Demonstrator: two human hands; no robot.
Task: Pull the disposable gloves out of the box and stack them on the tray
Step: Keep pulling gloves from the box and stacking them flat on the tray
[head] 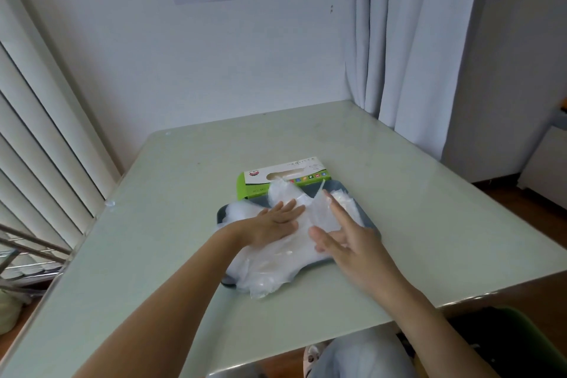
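A green and white glove box [283, 177] lies flat on the table just behind a dark blue-grey tray [337, 186]. A loose pile of clear disposable gloves [276, 267] covers most of the tray and spills over its near edge. One glove sticks up out of the box slot. My left hand [273, 224] lies flat on the pile with straight fingers. My right hand [346, 239] rests on the right side of the pile, fingers spread and straight.
The pale green table [414, 199] sits in a corner, with a white wall behind it. A curtain [408, 40] hangs at the back right, and blinds [36, 132] run along the left. A metal rack [27, 252] stands at the lower left.
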